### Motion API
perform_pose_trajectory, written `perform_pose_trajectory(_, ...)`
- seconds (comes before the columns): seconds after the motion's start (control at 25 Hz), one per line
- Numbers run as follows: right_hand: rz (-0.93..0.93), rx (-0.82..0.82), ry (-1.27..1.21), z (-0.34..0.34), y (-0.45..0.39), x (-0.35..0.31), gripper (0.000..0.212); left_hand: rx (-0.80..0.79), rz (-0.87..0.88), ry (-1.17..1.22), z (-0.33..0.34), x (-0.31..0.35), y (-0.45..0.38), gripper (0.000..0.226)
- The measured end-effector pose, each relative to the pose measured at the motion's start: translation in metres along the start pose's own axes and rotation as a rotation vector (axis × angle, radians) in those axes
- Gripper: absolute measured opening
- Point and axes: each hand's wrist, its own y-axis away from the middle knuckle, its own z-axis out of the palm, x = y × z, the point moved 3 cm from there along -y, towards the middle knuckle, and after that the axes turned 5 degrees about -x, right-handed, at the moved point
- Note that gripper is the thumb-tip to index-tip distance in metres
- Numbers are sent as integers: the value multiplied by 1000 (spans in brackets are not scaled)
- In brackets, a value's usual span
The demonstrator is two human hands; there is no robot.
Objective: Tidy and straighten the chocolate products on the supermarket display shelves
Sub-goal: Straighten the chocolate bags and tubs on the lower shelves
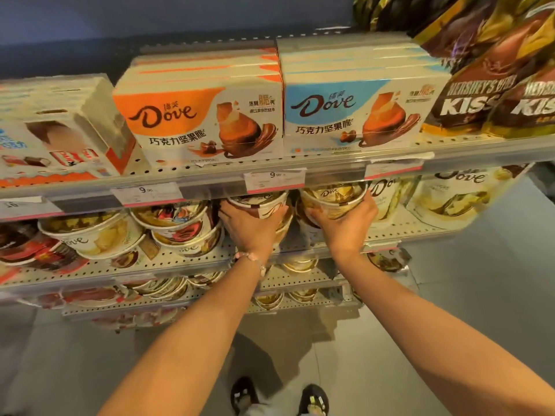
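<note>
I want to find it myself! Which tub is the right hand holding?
Find the blue Dove box on the upper shelf. Right below it, the right hand grips a Dove tub. Its top is shiny gold, unlike the white-and-brown tub beside it.

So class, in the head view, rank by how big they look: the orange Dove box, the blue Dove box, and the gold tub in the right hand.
1-2. Orange box and blue box: alike, no ranking.
3. Gold tub, partly hidden by the shelf edge and right hand.
</note>
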Motion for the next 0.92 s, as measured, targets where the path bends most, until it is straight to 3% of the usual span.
perform_pose_trajectory(0.2,-119,-155,-81,-15,-12,11,97,-157,94,45,-24,-17,-18,112)
perform_pose_trajectory(0.32,-71,-316,-229,-24,-25,21,92,-327,116,-2,-34,-26,-32,111)
perform_pose_trajectory(0.44,-46,-379,-233,-27,-28,27,87,-388,110,-42,-35,-34,-37,115)
perform_pose_trajectory(0.52,-72,-401,-217,-26,-24,26,83,-339,139,-28,-31,-37,-31,114)
perform_pose_trajectory(0.6,-108,-339,-213,-23,-17,23,82,-192,173,-28,-25,-32,-18,113)
perform_pose_trajectory(0.8,-66,-102,-160,-4,1,14,118,-5,227,3,-5,-18,-3,126)
perform_pose_trajectory(0.92,-82,-11,-104,6,0,8,126,50,219,-9,1,-20,-10,124)
